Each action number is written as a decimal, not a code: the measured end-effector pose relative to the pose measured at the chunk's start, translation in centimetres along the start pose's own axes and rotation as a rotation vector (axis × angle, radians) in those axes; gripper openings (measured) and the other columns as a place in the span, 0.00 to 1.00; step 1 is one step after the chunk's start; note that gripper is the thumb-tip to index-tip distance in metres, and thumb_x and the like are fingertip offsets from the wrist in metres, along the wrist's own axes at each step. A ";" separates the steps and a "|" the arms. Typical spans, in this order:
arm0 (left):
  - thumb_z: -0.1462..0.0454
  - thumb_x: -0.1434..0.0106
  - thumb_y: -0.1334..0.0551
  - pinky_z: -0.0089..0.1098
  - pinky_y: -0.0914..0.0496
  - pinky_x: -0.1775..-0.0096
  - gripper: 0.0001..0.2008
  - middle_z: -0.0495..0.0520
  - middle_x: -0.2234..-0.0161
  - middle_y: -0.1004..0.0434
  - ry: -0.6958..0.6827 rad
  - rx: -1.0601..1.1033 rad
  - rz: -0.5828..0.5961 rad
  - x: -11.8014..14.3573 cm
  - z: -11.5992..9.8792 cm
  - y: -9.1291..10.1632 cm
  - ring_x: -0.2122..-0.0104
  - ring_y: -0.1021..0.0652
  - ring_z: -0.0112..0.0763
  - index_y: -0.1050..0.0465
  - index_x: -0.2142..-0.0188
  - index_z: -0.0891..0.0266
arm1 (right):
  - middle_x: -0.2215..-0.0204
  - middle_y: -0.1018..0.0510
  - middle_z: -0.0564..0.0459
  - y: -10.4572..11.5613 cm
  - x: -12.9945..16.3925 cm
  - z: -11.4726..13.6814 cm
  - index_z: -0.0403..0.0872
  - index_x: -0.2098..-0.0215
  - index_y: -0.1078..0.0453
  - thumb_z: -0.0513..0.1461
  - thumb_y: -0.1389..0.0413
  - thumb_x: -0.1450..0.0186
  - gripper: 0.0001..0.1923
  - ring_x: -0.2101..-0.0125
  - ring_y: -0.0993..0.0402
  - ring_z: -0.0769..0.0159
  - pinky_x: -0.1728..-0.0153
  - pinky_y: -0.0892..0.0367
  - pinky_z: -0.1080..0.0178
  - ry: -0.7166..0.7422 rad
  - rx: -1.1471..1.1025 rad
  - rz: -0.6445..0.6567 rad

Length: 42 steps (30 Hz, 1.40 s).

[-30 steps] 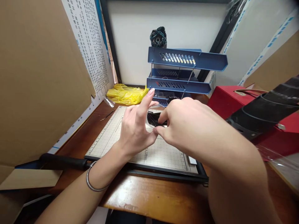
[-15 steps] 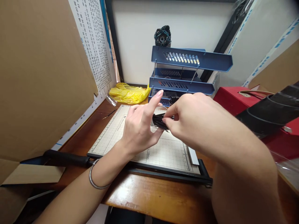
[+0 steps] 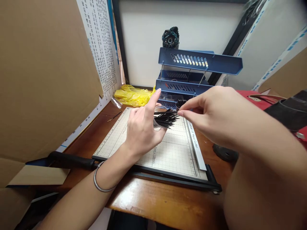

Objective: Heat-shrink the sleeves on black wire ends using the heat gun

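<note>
Left hand (image 3: 141, 132) wrapped round a clear tube, over the paper cutter (image 3: 165, 153) on the worktop. Right hand (image 3: 211, 115) pinching one thin black stick (image 3: 165, 112), partly pulled out. Many black sticks (image 3: 165, 119) left inside.

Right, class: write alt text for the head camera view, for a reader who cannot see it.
A left hand holds a small clear container of thin black sticks above a paper cutter; the right hand pinches one stick. Blue trays stand behind.
</note>
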State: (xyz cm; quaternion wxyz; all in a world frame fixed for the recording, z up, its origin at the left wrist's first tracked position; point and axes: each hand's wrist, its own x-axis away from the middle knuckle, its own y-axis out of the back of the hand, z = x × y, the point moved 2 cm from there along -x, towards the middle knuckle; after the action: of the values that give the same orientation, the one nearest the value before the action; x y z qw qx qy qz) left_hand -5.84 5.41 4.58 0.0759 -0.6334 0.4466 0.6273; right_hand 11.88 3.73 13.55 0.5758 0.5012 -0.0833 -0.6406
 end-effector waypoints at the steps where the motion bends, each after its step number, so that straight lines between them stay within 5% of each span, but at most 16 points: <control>1: 0.56 0.33 0.37 0.47 0.28 0.50 0.39 0.55 0.47 0.19 0.021 -0.005 0.004 0.0 0.1 0.0 0.51 0.20 0.44 0.56 0.29 0.49 | 0.91 0.36 0.58 0.4 -0.1 0.1 0.51 0.80 0.22 0.35 0.36 0.45 0.07 0.83 0.37 0.68 0.76 0.41 0.61 0.008 0.049 0.051; 4: 0.56 0.34 0.36 0.49 0.28 0.50 0.40 0.55 0.47 0.20 0.088 -0.046 -0.003 -0.1 0.8 -0.1 0.53 0.20 0.46 0.55 0.29 0.50 | 0.93 0.41 0.60 2.3 -0.3 -0.1 0.51 0.79 0.21 0.40 0.34 0.41 0.09 0.89 0.46 0.75 0.83 0.47 0.62 -0.103 0.173 0.125; 7: 0.55 0.37 0.34 0.49 0.27 0.54 0.42 0.55 0.47 0.19 0.137 -0.128 -0.043 -0.2 1.6 0.2 0.57 0.19 0.46 0.53 0.29 0.49 | 0.93 0.40 0.60 4.0 -0.6 -1.2 0.54 0.74 0.17 0.48 0.33 0.40 0.10 0.92 0.52 0.76 0.87 0.54 0.61 -0.348 0.261 0.016; 10: 0.55 0.37 0.33 0.46 0.26 0.57 0.42 0.54 0.44 0.20 0.126 -0.159 -0.086 -0.4 2.2 0.4 0.61 0.19 0.44 0.52 0.29 0.48 | 0.90 0.33 0.58 3.5 -1.3 -3.0 0.52 0.75 0.17 0.43 0.33 0.40 0.07 0.90 0.48 0.76 0.85 0.50 0.60 -0.479 0.305 0.045; 12: 0.55 0.37 0.33 0.45 0.26 0.58 0.41 0.53 0.43 0.21 0.101 -0.161 -0.101 -0.4 2.3 0.4 0.62 0.19 0.42 0.51 0.30 0.48 | 0.89 0.32 0.58 1.8 -2.0 -4.7 0.51 0.77 0.18 0.38 0.33 0.42 0.07 0.88 0.47 0.75 0.82 0.47 0.60 -0.495 0.301 0.230; 15: 0.54 0.36 0.34 0.45 0.26 0.57 0.40 0.54 0.46 0.19 0.096 -0.169 -0.082 -0.3 2.2 0.2 0.61 0.19 0.43 0.50 0.30 0.50 | 0.81 0.23 0.57 -1.2 -2.7 -7.4 0.52 0.77 0.17 0.41 0.34 0.41 0.07 0.82 0.38 0.71 0.76 0.39 0.61 -0.327 0.203 0.480; 18: 0.55 0.38 0.33 0.45 0.28 0.56 0.40 0.55 0.49 0.18 0.118 -0.185 -0.028 -0.2 2.0 0.2 0.58 0.19 0.45 0.48 0.31 0.53 | 0.84 0.27 0.57 -2.7 -2.9 -9.2 0.52 0.79 0.18 0.44 0.36 0.43 0.09 0.82 0.39 0.70 0.77 0.41 0.63 -0.220 0.127 0.626; 24: 0.59 0.39 0.32 0.43 0.29 0.55 0.41 0.56 0.49 0.19 0.093 -0.166 0.073 -0.3 1.4 0.1 0.56 0.19 0.44 0.48 0.30 0.55 | 0.80 0.26 0.55 -3.7 -2.6 -9.7 0.48 0.73 0.18 0.45 0.37 0.44 0.10 0.78 0.37 0.70 0.75 0.40 0.63 -0.385 0.197 0.970; 30: 0.65 0.41 0.34 0.42 0.31 0.55 0.43 0.57 0.47 0.19 -0.008 -0.093 0.087 -0.1 1.3 -0.2 0.54 0.19 0.43 0.51 0.30 0.57 | 0.79 0.26 0.54 -2.1 -2.7 -8.6 0.48 0.69 0.18 0.47 0.39 0.42 0.12 0.79 0.37 0.69 0.75 0.39 0.62 -0.383 0.251 0.875; 33: 0.65 0.40 0.34 0.42 0.31 0.55 0.42 0.56 0.48 0.19 -0.049 -0.083 0.069 0.0 1.2 -0.3 0.54 0.19 0.43 0.51 0.30 0.57 | 0.72 0.20 0.52 0.5 -2.4 -6.0 0.50 0.66 0.17 0.49 0.40 0.40 0.13 0.75 0.31 0.66 0.73 0.36 0.62 -0.278 0.289 0.598; 36: 0.64 0.38 0.35 0.42 0.31 0.55 0.40 0.56 0.48 0.19 -0.077 -0.086 0.033 -0.1 1.1 -0.3 0.55 0.19 0.42 0.50 0.30 0.57 | 0.77 0.23 0.53 2.1 -1.5 -2.7 0.50 0.65 0.17 0.50 0.42 0.38 0.16 0.79 0.33 0.67 0.76 0.37 0.62 -0.207 0.258 0.468; 42: 0.61 0.34 0.36 0.44 0.30 0.53 0.37 0.56 0.48 0.19 -0.117 -0.026 -0.029 -0.2 0.7 0.0 0.54 0.19 0.42 0.51 0.30 0.55 | 0.81 0.25 0.56 0.6 -0.6 1.0 0.53 0.70 0.17 0.43 0.41 0.37 0.10 0.82 0.33 0.70 0.78 0.39 0.64 0.021 0.192 0.432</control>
State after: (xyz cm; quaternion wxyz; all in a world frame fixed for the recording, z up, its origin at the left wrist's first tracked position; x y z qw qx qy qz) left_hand -6.37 5.95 4.62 0.1027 -0.6031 0.4240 0.6678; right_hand 11.48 3.60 14.80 0.6500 0.5309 -0.2433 -0.4862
